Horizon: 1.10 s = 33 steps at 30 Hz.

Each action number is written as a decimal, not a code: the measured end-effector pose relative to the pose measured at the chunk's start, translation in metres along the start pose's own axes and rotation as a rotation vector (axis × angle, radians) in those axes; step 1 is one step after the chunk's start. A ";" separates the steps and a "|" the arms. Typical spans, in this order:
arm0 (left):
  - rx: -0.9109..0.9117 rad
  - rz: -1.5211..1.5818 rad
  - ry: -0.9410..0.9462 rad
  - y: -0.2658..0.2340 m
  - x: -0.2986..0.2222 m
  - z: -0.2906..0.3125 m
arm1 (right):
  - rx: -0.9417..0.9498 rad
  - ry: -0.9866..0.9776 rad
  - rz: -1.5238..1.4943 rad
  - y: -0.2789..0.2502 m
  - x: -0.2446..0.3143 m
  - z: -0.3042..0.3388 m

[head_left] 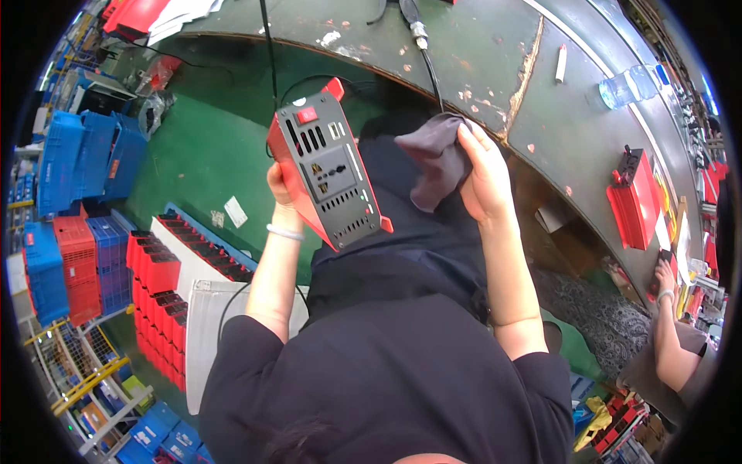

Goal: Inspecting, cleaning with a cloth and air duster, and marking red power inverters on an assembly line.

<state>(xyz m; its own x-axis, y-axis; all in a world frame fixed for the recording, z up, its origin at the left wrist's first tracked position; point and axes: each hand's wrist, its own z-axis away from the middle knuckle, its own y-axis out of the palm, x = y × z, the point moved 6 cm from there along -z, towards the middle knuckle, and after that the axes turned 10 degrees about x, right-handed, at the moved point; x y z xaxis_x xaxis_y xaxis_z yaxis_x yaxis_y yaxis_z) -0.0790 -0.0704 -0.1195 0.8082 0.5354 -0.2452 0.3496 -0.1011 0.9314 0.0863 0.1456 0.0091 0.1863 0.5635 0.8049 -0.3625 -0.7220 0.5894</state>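
Note:
My left hand (pixel 280 189) holds up a red box-shaped power device (pixel 328 174) with a black end panel that has a red switch, a socket and vent slots; a black cable runs from it up to the workbench. My right hand (pixel 483 174) grips a dark grey cloth (pixel 434 158) just to the right of the device, a small gap apart from it. Both forearms rise from my black top at the lower edge.
A curved green workbench (pixel 479 54) spans the top with a plastic bottle (pixel 626 85), a white tube (pixel 561 63) and another red device (pixel 635 203). Rows of red devices (pixel 166 286) lie at left beside blue and red crates (pixel 69 162). Another person (pixel 672 348) works at right.

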 end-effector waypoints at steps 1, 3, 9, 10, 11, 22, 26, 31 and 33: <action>-0.038 -0.021 -0.016 -0.003 -0.003 0.000 | -0.007 -0.008 0.009 -0.001 -0.001 -0.002; -0.061 -0.057 -0.029 -0.008 -0.003 -0.001 | -0.040 0.010 0.028 -0.002 -0.002 0.000; -0.016 -0.039 -0.060 0.032 0.007 -0.018 | -0.023 0.033 0.075 -0.005 -0.005 -0.001; 0.013 -0.065 -0.076 0.039 0.009 -0.019 | -0.045 0.034 0.059 -0.005 -0.006 -0.001; 0.006 -0.080 -0.070 0.038 0.008 -0.019 | -0.046 0.035 0.059 -0.006 -0.007 0.000; 0.019 0.003 -0.052 -0.006 -0.005 -0.001 | 0.157 0.154 0.431 0.019 -0.011 0.008; 0.006 -0.042 -0.121 -0.001 -0.006 -0.001 | 0.356 0.132 0.506 0.050 -0.009 0.020; -0.273 -0.572 -0.341 0.038 -0.016 -0.012 | 0.187 0.122 0.946 0.029 -0.022 0.025; -0.293 -0.854 -0.404 0.076 -0.016 -0.022 | 0.110 0.198 0.578 0.007 -0.043 0.021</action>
<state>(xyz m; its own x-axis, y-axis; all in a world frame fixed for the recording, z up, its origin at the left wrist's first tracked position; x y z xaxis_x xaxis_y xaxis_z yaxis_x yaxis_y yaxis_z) -0.0760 -0.0687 -0.0388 0.4592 -0.0003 -0.8883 0.8037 0.4261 0.4153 0.0952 0.1078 -0.0203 -0.1891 0.1250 0.9740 -0.2561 -0.9638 0.0740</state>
